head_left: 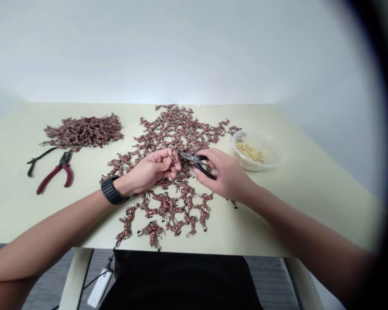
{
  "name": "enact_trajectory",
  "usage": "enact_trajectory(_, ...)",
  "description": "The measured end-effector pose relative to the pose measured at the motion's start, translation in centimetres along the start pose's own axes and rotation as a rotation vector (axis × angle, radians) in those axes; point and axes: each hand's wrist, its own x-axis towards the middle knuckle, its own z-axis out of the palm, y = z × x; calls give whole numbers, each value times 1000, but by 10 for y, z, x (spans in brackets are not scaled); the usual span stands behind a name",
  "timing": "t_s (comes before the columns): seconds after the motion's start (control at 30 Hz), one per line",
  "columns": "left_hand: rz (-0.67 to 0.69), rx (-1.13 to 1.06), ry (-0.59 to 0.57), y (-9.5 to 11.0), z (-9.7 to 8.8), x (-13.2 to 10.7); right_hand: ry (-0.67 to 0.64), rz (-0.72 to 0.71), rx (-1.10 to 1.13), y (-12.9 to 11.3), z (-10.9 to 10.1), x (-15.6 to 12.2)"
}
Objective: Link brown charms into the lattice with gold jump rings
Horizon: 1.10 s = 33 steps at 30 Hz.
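My left hand (160, 168), a black band on its wrist, pinches a small brown figurine (172, 156) between thumb and fingers; the fingers hide much of it. In my right hand (224, 172) is a pair of black-handled pliers (190, 157), jaws pointing left at the figurine. Whether the jaw tips touch it, I cannot make out. Beneath and around both hands lie many loose brown horse-like figurines (168, 206), spread from the table's back to its front edge.
A dense heap of similar figurines (84, 131) is at the back left. Before it lie red-handled pliers (64, 165) and a thin black strap-like item (40, 159). On the right, a clear plastic bowl (274, 159) holds small gold-coloured pieces (250, 153). A white power strip (100, 287) hangs below the table (261, 232).
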Motion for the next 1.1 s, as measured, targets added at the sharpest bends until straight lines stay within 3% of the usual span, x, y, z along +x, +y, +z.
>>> enact_trajectory(0.27, -32, -35, -47, 2, 6, -2, 28, -173, -270, 2, 2, -3)
enact_trajectory(1.1, -44, -1, -46, 2, 4, -3, 0, -156, -381, 1, 1, -5)
